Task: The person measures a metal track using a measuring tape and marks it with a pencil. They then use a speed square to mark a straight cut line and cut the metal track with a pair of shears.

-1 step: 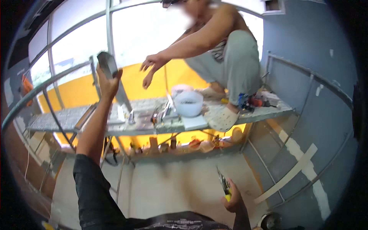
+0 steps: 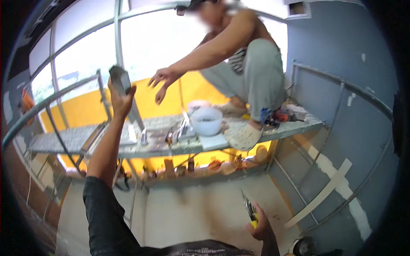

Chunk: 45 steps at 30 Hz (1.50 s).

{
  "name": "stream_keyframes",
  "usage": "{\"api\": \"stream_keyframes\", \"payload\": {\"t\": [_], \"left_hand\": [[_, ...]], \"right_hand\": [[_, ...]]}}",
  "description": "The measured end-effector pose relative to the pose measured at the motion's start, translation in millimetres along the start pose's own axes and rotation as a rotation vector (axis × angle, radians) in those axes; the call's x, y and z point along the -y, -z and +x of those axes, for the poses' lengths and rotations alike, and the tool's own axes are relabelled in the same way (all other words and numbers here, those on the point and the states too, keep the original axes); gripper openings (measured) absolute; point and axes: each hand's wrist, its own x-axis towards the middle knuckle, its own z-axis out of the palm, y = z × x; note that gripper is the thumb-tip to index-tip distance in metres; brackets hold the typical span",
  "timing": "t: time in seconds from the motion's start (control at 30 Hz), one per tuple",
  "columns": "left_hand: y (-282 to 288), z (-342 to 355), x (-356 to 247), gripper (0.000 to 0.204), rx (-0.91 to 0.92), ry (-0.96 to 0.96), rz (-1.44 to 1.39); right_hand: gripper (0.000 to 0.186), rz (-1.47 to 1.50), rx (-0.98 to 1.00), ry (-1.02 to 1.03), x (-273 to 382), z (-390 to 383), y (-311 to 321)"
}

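My left hand (image 2: 121,102) is raised at arm's length, its fingers wrapped round a short piece of grey metal channel (image 2: 121,81). Low on the right, my right hand (image 2: 259,228) grips tin snips (image 2: 247,205) with yellow handles, their blades pointing upward. A co-worker (image 2: 265,72) squats on the scaffold platform. That person's hands (image 2: 161,81) reach toward the channel but stay apart from it.
On the scaffold platform (image 2: 106,147) are a translucent bucket (image 2: 207,121), a white block, metal strips and several tools. Grey railings (image 2: 60,97) curve along both sides. Jars and bowls line a ledge beneath the platform. A pale strip (image 2: 318,195) leans on the right.
The whole view has shifted slightly, so the platform sits a little lower and further left. Both my hands keep their holds. The co-worker's hands are slightly lower and further left in view.
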Motion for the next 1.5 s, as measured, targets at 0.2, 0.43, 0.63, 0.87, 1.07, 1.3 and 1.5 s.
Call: {"api": "stream_keyframes", "payload": {"t": [0.2, 0.43, 0.63, 0.87, 1.07, 1.3, 1.5], "left_hand": [[-54.1, -21.6, 14.8, 0.099, 0.034, 0.1, -0.376], [-77.6, -33.6, 8.0, 0.105, 0.078, 0.153, -0.428], [-71.9, -23.6, -2.1, 0.097, 0.102, 0.146, -0.405], [-66.7, 2.6, 11.9, 0.087, 0.133, 0.073, -0.13], [-15.4, 8.9, 81.0, 0.084, 0.675, -0.027, 0.129], [83.9, -12.4, 155.8, 0.052, 1.278, 0.212, 0.483], [138.5, -67.5, 187.2, 0.091, 1.294, 0.34, 0.483]], "right_hand": [[0.096, 0.035, -0.089, -0.105, 7.4, -38.0, -7.4], [0.096, 0.062, -0.076, -0.206, 25.4, -61.3, -17.7], [0.097, 0.072, -0.062, -0.21, 41.1, -67.6, -26.3], [0.095, 0.015, 0.002, -0.181, 55.0, -59.1, -34.0], [0.096, 0.042, 0.038, -0.148, 56.7, -48.3, -42.5], [0.092, -0.036, 0.122, 0.005, 62.7, -20.3, -48.6], [0.09, -0.008, 0.213, 0.153, 64.9, 12.8, -65.5]]}}
